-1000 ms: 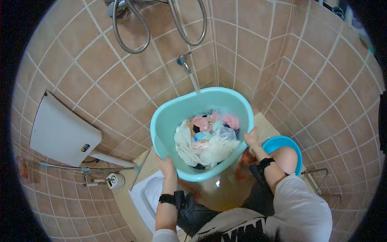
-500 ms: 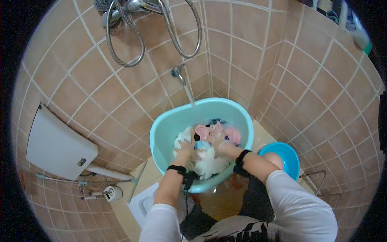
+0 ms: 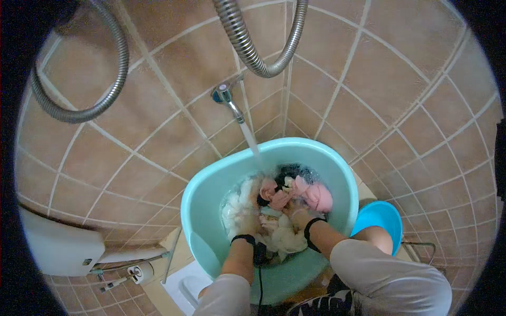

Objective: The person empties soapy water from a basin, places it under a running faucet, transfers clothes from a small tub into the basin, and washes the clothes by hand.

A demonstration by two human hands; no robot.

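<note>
A large light-turquoise tub (image 3: 191, 221) stands under a running tap (image 3: 228, 101), with wet clothes lying in water. White cloth (image 3: 284, 239) fills its near and left parts. Pink cloth (image 3: 319, 197) lies at the right, with dark cloth (image 3: 295, 171) behind it. My left hand (image 3: 249, 222) reaches down into the white cloth, fingers hidden by fabric and water. Between the white and pink cloth is my right hand (image 3: 301, 215), pushed in low; its fingers cannot be made out either. Both wrists wear black bands.
A smaller blue basin (image 3: 371, 213) stands at the tub's right, partly behind my knee. Metal shower hoses (image 3: 118, 68) hang above. At the left are a white cistern (image 3: 58, 242), a paper roll (image 3: 142, 272) and a white floor fixture (image 3: 182, 282). Tiled walls enclose the corner.
The view has come closer to the tub and tap. Both hands have sunk deeper among the clothes, and their fingers, visible before, are now covered. The pink cloth has shifted.
</note>
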